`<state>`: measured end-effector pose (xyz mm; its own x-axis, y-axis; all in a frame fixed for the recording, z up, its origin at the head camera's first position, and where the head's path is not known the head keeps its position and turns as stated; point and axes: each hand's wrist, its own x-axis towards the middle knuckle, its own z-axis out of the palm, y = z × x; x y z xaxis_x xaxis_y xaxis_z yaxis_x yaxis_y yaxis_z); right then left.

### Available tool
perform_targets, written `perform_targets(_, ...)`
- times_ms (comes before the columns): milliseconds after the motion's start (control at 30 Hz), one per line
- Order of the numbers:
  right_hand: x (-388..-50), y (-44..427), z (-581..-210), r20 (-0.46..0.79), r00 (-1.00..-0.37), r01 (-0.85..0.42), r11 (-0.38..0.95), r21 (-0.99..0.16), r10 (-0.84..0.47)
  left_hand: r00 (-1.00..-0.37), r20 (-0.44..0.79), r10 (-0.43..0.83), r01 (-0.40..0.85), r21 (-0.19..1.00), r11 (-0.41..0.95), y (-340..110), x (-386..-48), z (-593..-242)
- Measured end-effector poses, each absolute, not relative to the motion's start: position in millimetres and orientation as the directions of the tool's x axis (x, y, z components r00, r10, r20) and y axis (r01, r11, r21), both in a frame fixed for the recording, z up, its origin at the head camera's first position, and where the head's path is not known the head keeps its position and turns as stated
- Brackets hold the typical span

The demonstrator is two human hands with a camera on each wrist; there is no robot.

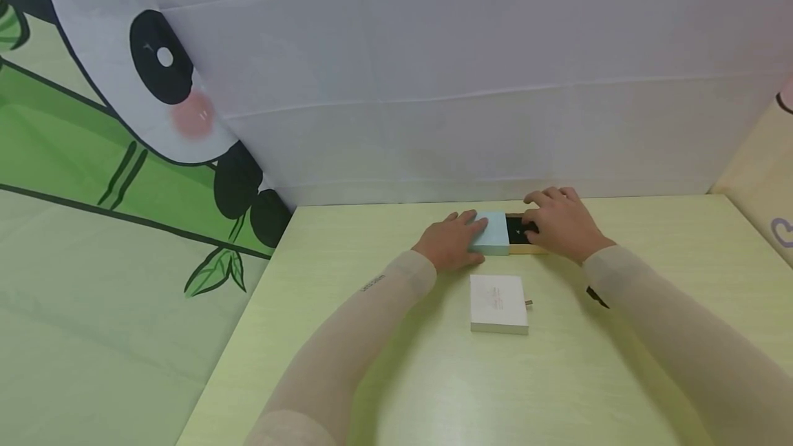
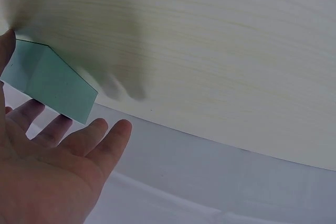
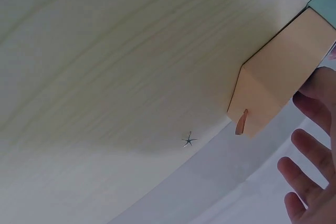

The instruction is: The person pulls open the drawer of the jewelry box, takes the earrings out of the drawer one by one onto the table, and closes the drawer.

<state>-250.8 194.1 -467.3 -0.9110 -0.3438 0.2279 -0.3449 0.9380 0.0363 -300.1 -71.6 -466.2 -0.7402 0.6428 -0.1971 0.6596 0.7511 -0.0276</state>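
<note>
Behind the blue box point(image 1: 494, 229) I see one white cloth point(image 1: 464, 88) filling the back, with one cartoon animal face point(image 1: 161, 57) to the box's left. Beneath the box runs one pale wood-grain surface point(image 1: 409, 377). Two arms in pale sleeves point(image 1: 334, 343) stretch toward the box, one from each side.

Of two hands, the left hand point(image 1: 449, 239) covers the blue box's left part; its grip holds the box between thumb and fingers. The right hand point(image 1: 564, 226) is just right of the box, outer fingers spread; I can't tell whether its grip pinches anything.

I count two boxes: the blue one and one white box point(image 1: 498, 301), which lies in front of it, apart. One tan drawer point(image 3: 278, 61) with a black lining point(image 1: 515, 226) sticks out of the blue box's right side, and the right thumb reaches there.

I count two ribbon tabs point(image 3: 241, 123): one on the drawer's end away from the blue box, one on the white box's right side. Smallest, one star point(image 3: 189, 140) shows past that drawer end.
</note>
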Motion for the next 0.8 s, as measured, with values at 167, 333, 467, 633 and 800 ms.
perform_targets(167, -251.1, 192.3, -467.7, 0.222, -0.910, -0.350, 0.936, 0.042, -0.351, -0.738, -0.201, 0.644, 0.661, -0.025, 0.750, -71.9, -299.0, -464.0)
perform_targets(333, -251.4, 191.7, -467.3, 0.212, -0.911, -0.349, 0.935, 0.057, -0.353, -0.738, -0.200, 0.644, 0.661, -0.021, 0.750, -71.9, -298.6, -463.1)
perform_targets(467, -252.4, 189.8, -466.8, 0.204, -0.910, -0.355, 0.933, 0.061, -0.360, -0.738, -0.198, 0.644, 0.660, -0.018, 0.751, -71.6, -299.2, -463.1)
perform_targets(633, -254.4, 187.5, -466.9, 0.195, -0.906, -0.369, 0.927, 0.063, -0.374, -0.735, -0.205, 0.646, 0.663, -0.018, 0.749, -72.3, -299.5, -462.6)
perform_targets(800, -256.3, 185.4, -467.2, 0.184, -0.906, -0.378, 0.924, 0.053, -0.381, -0.732, -0.206, 0.649, 0.667, -0.025, 0.745, -73.2, -298.5, -461.2)
